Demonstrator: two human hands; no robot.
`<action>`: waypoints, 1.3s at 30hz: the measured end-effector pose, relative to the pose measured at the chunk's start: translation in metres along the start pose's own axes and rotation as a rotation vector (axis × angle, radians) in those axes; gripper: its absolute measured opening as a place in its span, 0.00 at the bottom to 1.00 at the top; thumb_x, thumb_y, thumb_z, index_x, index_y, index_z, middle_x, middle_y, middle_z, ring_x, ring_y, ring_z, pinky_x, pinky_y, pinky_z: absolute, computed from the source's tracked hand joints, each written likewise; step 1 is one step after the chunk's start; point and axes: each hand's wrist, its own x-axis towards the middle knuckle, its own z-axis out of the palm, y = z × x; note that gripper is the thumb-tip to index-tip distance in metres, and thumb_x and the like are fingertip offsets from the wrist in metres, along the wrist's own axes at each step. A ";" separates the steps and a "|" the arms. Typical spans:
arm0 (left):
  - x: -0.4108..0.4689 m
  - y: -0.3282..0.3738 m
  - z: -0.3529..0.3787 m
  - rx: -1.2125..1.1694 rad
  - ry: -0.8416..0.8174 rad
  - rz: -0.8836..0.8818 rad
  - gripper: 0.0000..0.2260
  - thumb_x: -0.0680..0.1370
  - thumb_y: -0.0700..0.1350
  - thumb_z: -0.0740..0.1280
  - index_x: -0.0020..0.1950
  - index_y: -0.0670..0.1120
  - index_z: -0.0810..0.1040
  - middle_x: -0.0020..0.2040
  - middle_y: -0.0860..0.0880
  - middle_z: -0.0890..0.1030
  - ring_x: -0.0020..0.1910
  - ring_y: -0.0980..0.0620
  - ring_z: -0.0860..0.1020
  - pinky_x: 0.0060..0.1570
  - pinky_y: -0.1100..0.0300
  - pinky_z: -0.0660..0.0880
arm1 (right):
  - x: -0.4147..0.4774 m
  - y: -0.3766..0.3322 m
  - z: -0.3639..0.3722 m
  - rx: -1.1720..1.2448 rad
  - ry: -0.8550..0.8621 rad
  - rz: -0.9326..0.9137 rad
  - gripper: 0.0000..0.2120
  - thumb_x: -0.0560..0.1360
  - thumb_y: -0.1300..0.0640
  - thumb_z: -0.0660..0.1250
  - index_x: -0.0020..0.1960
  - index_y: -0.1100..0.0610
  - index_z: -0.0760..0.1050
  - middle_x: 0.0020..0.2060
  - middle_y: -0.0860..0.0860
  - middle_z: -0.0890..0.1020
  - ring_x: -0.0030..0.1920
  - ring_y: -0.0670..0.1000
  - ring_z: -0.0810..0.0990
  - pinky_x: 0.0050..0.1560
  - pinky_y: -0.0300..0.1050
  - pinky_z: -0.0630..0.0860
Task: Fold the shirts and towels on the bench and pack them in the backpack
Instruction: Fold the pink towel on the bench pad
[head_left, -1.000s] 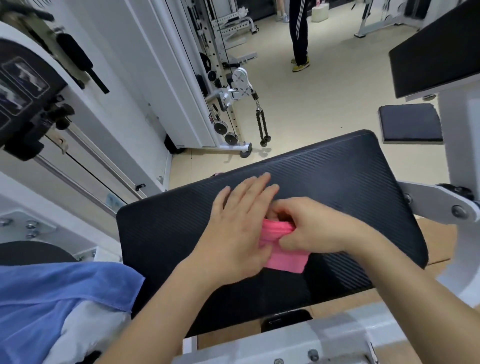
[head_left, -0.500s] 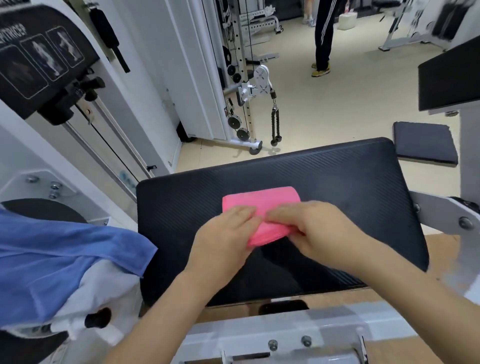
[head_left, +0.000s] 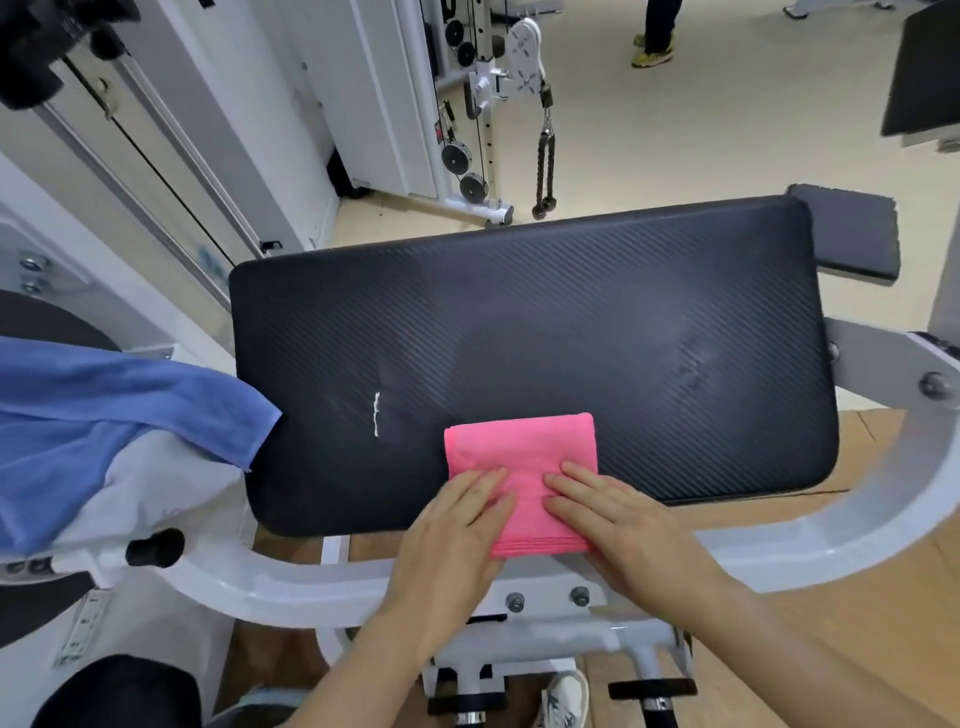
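Two hands flat on one folded pink towel (head_left: 519, 457), fingers straight, not gripping anything. Left hand (head_left: 457, 525) covers the towel's near-left corner, right hand (head_left: 618, 525) the near-right corner. Hands sit side by side and do not touch; a strip of pink shows between them. Towel is a neat rectangle lying at the near edge of the black bench pad (head_left: 571, 322), right of its middle, and its near end sticks out just past the pad's front edge. Far half of the towel is uncovered. Small white mark (head_left: 376, 413) on the pad, left of the towel, apart from it.

Left of the pad: blue towel (head_left: 104, 405), unfolded, draped on top of a white garment (head_left: 156, 493), one blue corner reaching the pad's left edge. White machine frame (head_left: 831, 540) curves under the pad. Cable machine behind with a black rope handle (head_left: 544, 161) hanging. Another person's shoes (head_left: 652, 54) on the floor at top, far off.
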 end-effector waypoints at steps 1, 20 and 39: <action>0.001 -0.003 -0.002 -0.092 0.038 -0.032 0.23 0.65 0.49 0.77 0.59 0.49 0.82 0.62 0.52 0.78 0.61 0.51 0.72 0.58 0.59 0.75 | 0.002 -0.001 -0.004 0.082 -0.001 0.036 0.19 0.79 0.51 0.56 0.63 0.56 0.78 0.65 0.51 0.77 0.68 0.51 0.73 0.68 0.44 0.68; 0.048 0.001 -0.019 -0.649 0.264 -0.816 0.20 0.72 0.56 0.70 0.32 0.40 0.76 0.25 0.51 0.69 0.27 0.55 0.66 0.28 0.61 0.64 | 0.048 -0.017 -0.022 0.724 0.414 0.792 0.03 0.76 0.52 0.70 0.49 0.48 0.80 0.40 0.42 0.84 0.44 0.42 0.82 0.46 0.46 0.79; 0.050 0.022 0.005 0.153 0.286 -0.017 0.22 0.73 0.42 0.69 0.66 0.41 0.74 0.66 0.44 0.75 0.64 0.44 0.74 0.60 0.49 0.75 | 0.075 -0.015 -0.036 0.596 0.302 0.985 0.10 0.74 0.50 0.68 0.49 0.50 0.68 0.35 0.48 0.79 0.38 0.50 0.78 0.38 0.48 0.73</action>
